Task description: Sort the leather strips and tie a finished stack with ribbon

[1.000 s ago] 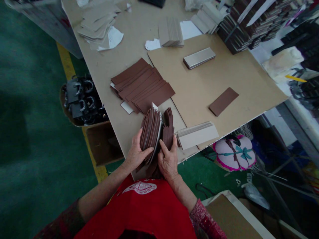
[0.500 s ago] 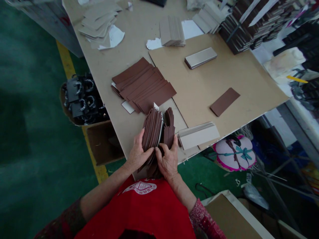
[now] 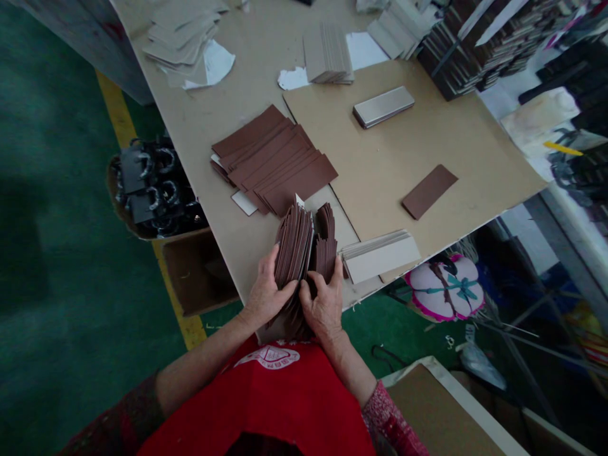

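Observation:
At the table's near edge, my left hand (image 3: 266,292) is wrapped round the side of a thick stack of brown strips (image 3: 294,244) standing on edge. My right hand (image 3: 323,301) grips a smaller bundle of brown strips (image 3: 325,247) just to the right, fingers curled and thumb close to the left one. A light-coloured piece shows between the two bundles. The lower ends of the strips are partly hidden by my hands. Fanned brown strips (image 3: 278,161) lie flat beyond them, and a row of pale grey cards (image 3: 380,258) rests right of my right hand.
A brown strip (image 3: 430,192) and a metal-topped block (image 3: 384,106) lie on the cardboard sheet (image 3: 365,164). Grey card stacks (image 3: 327,54) and loose pale sheets (image 3: 183,38) are at the back. Left of the table stand a box of black items (image 3: 154,187) and an open carton (image 3: 197,272).
The view has shifted slightly. Both hands keep their hold on the brown strips, with hardly any movement against the table.

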